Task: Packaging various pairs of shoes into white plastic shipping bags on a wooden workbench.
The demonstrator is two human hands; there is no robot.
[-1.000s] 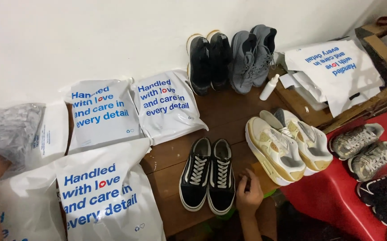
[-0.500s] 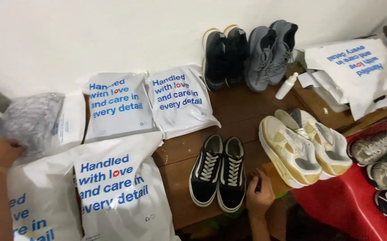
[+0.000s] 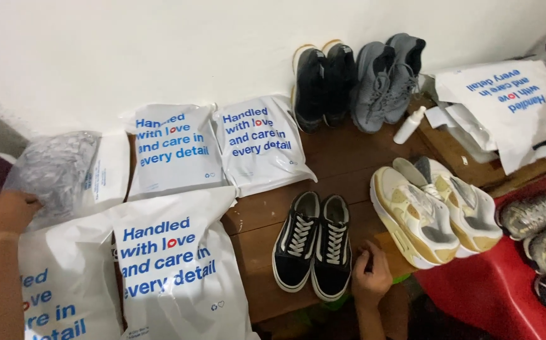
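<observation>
Fingers curl just beside black sneakers.

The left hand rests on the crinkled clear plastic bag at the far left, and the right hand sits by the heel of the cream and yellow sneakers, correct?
Not quite. In the head view the right hand sits by the heel of the black lace-up sneakers, not the cream and yellow sneakers. The left hand does rest on the crinkled clear plastic bag at the far left.

Five white plastic mailer bags with blue and red print are lying about: two bags side by side against the wall, two larger bags in front, another bag at right. A clear crinkled bag is sitting far left.
</observation>
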